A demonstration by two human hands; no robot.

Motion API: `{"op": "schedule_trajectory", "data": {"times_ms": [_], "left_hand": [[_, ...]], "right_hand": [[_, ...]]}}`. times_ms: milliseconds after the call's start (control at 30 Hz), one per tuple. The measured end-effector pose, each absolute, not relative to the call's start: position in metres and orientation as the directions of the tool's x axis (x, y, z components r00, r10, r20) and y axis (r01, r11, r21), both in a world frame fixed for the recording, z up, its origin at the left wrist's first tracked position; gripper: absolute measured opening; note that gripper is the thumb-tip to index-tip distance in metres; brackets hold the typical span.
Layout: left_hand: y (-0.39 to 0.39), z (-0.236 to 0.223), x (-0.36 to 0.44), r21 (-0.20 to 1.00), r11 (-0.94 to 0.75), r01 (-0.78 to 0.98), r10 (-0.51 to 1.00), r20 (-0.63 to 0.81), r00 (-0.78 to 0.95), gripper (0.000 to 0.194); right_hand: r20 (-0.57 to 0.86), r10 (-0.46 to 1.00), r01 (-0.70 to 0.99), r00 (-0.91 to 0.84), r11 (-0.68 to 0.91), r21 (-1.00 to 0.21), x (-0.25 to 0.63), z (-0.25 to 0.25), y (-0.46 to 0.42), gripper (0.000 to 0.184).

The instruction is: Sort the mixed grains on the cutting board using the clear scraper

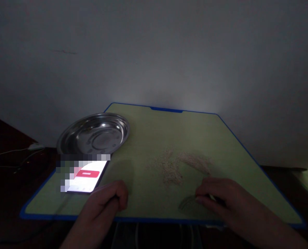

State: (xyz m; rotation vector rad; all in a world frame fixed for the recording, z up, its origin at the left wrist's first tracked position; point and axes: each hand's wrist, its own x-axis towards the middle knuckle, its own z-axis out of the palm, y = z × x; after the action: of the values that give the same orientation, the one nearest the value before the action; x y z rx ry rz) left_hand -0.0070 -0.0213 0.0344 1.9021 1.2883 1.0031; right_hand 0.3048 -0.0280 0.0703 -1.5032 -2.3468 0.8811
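My left hand [109, 200] rests on the near part of a green board with a blue rim [221, 119], its fingers curled into a loose fist beside a lit phone [88, 176]. Nothing shows in it. My right hand [218, 199] lies on the board to the right with its fingers bent together, fingertips down near a faint patch of grains. A loose scatter of pale grains [181, 166] is spread on the board just beyond that hand. A shiny steel plate [91, 136] sits at the board's far left corner, with nothing in it.
A pale wall [154, 52] rises right behind the board. Dark floor and thin cables [16, 152] lie to the left. The room is dim.
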Motion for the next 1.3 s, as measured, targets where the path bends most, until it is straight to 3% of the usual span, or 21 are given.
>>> {"op": "schedule_trajectory", "data": {"times_ms": [200, 467, 667, 900, 1133, 1300], "left_hand": [[-0.021, 0.037, -0.007, 0.801, -0.335, 0.496, 0.94, 0.249, 0.233, 0.024], [-0.019, 0.034, -0.009, 0.807, -0.349, 0.476, 0.935, 0.263, 0.239, 0.026], [-0.023, 0.026, -0.012, 0.831, -0.286, 0.477, 0.956, 0.217, 0.196, 0.024], [-0.022, 0.026, -0.013, 0.856, -0.226, 0.465, 0.967, 0.138, 0.216, 0.024], [-0.026, 0.029, -0.009, 0.882, -0.185, 0.434, 0.98, 0.133, 0.148, 0.025], [-0.023, 0.034, -0.011, 0.849, -0.248, 0.467, 0.956, 0.137, 0.259, 0.024]], "right_hand": [[-0.071, 0.888, 0.751, -0.455, 0.34, -0.565, 0.281, 0.056, -0.032, 0.021], [-0.002, 0.937, 0.853, -0.349, 0.317, -0.415, 0.32, 0.056, -0.008, 0.028], [0.004, 0.959, 0.871, -0.282, 0.258, -0.418, 0.327, 0.057, 0.011, 0.028], [-0.041, 0.911, 0.817, -0.41, 0.347, -0.46, 0.32, 0.062, 0.009, 0.029], [0.001, 0.922, 0.808, -0.387, 0.34, -0.481, 0.323, 0.067, 0.0, 0.027], [-0.053, 0.906, 0.796, -0.421, 0.341, -0.5, 0.315, 0.067, -0.004, 0.025]]}}
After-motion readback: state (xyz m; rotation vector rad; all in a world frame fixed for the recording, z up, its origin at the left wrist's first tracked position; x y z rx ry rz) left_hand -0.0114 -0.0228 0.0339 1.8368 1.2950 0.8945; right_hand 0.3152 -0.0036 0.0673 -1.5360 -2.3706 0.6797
